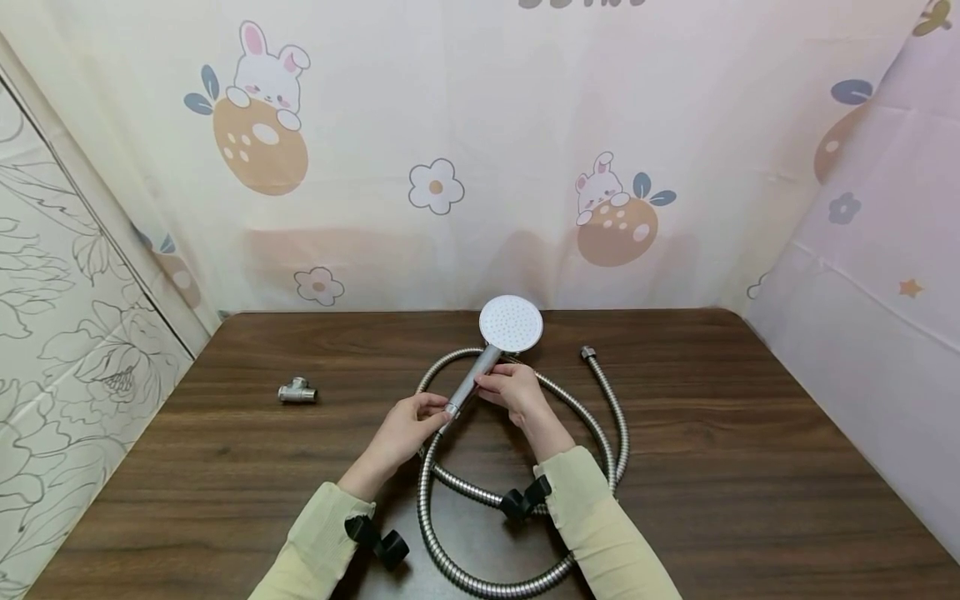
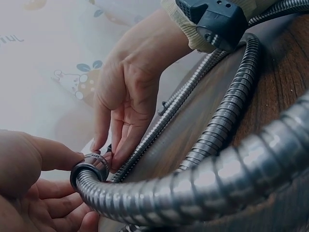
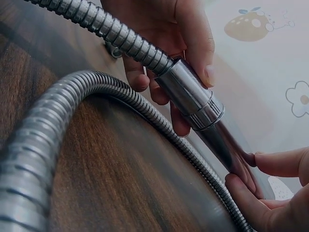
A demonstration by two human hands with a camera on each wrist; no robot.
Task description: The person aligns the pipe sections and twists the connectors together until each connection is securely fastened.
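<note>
A chrome handheld shower head [image 1: 511, 323] with a round white spray face is held at a slant above the table, face upward. Its handle [image 1: 472, 381] meets the smooth collar nut [image 3: 186, 89] of a ribbed metal hose [image 1: 427, 517], and the two are joined end to end. My left hand [image 1: 402, 432] holds the collar nut, thumb on top and fingers beneath. With thumb and fingertips, my right hand [image 1: 519, 392] pinches the handle farther up. From the nut the hose loops toward me and passes under my right forearm.
The hose's free end fitting [image 1: 588, 352] lies to the right of the shower head. A small chrome tee-shaped fitting [image 1: 297, 391] rests at the left on the dark wooden table [image 1: 750, 467]. Behind the table hangs a printed cloth [image 1: 360, 108].
</note>
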